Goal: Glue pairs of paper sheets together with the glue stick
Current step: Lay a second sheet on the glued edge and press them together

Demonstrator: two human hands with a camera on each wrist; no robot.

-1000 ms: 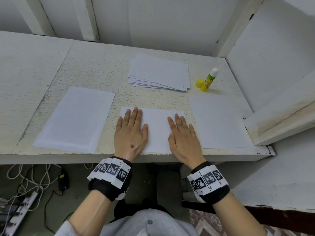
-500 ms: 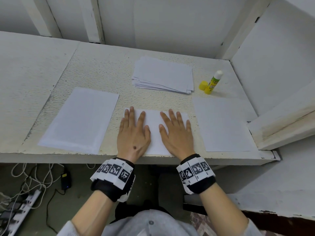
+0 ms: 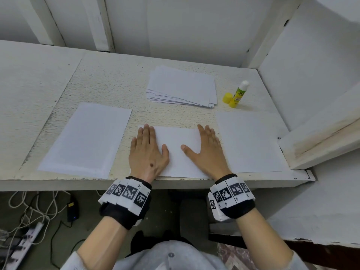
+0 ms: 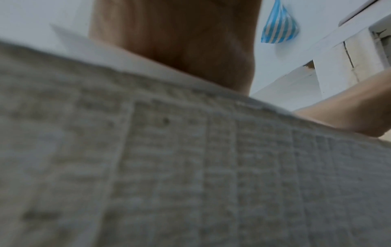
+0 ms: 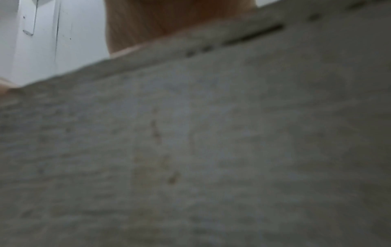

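Note:
A white sheet (image 3: 176, 151) lies at the table's front edge, between my hands. My left hand (image 3: 147, 151) lies flat on its left side, fingers straight. My right hand (image 3: 206, 151) presses flat on its right side, thumb spread toward the middle. An uncapped glue stick (image 3: 239, 93) stands at the back right with its yellow cap (image 3: 227, 98) beside it. A stack of white sheets (image 3: 182, 86) sits behind the pressed sheet. Both wrist views are blurred and filled by the table edge, with only the heel of each hand, left hand (image 4: 180, 50) and right hand (image 5: 160, 23), showing.
A larger sheet (image 3: 87, 139) lies at the front left and another sheet (image 3: 247, 141) at the front right. White walls and a sloped white ledge (image 3: 319, 141) close in the table (image 3: 109, 84) on the right. Cables and a power strip (image 3: 25, 238) lie on the floor below.
Both hands have slid apart across the middle sheet, the left toward its left edge and the right toward its right edge, leaving the sheet's centre uncovered.

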